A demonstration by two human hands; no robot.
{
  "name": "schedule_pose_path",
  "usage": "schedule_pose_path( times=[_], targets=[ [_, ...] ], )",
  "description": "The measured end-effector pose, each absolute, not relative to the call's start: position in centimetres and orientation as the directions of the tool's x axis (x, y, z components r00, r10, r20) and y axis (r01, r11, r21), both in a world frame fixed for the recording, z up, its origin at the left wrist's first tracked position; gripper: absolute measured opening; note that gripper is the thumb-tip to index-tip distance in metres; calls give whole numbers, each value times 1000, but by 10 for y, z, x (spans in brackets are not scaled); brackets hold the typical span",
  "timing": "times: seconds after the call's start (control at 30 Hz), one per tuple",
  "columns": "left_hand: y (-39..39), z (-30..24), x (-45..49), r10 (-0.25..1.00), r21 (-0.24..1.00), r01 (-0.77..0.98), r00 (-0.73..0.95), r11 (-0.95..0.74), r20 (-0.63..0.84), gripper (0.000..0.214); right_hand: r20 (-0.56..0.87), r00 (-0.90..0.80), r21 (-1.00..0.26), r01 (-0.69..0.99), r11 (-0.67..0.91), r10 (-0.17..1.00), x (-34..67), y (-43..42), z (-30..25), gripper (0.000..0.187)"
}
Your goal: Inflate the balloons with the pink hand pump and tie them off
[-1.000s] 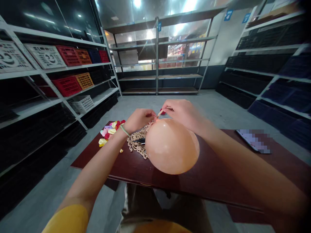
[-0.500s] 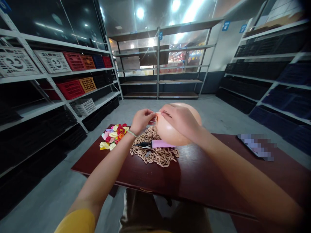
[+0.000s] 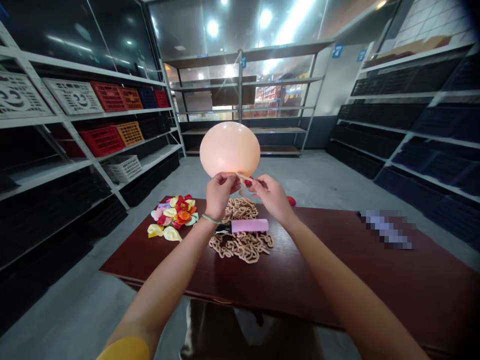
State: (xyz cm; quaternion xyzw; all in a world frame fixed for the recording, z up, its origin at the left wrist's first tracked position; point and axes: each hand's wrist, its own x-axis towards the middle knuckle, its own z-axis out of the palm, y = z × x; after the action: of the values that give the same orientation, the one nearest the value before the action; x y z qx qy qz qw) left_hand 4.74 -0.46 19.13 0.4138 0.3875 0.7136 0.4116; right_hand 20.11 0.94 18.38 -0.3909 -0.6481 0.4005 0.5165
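An inflated peach balloon [image 3: 229, 150] floats upright above the table, its neck pointing down. My left hand [image 3: 220, 191] pinches it at the base of the neck, fingers closed. From there a pale stretched strip, seemingly the balloon's tail, runs across to my right hand [image 3: 273, 195], whose thumb and fingertips are closed on its end. A small red piece [image 3: 248, 183] shows by the right fingertips; I cannot tell what it is. Below the hands lies a heap of twisted beige modelling balloons [image 3: 243, 247], with a pink and black hand pump [image 3: 250, 226] on top.
Several colourful uninflated balloons [image 3: 176, 215] lie on the left of the dark red table [image 3: 300, 270]. A pixelated flat object [image 3: 388, 230] rests at the right. Something red [image 3: 291, 201] sits behind my right wrist. Shelves with crates [image 3: 103, 141] stand along the sides.
The balloon has moved left and up, from under my right hand to above both hands. My right hand has drawn back from over it and now pulls on the strip at its neck.
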Motion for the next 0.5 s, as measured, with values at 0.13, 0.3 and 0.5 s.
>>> schedule_pose_path(
  times=[0.13,0.3,0.5],
  targets=[
    [-3,186,47,907,908,-210,-303,-362,291,17,94,-252,-956,-293,17,963,182,7,171,16],
    [3,175,44,908,931,-117,-294,-345,299,19,-113,-341,-858,-439,-265,933,165,1,164,15],
    [7,162,46,932,947,-144,-267,-288,243,21,38,-82,-914,-407,1,996,173,-22,167,21]
  ],
)
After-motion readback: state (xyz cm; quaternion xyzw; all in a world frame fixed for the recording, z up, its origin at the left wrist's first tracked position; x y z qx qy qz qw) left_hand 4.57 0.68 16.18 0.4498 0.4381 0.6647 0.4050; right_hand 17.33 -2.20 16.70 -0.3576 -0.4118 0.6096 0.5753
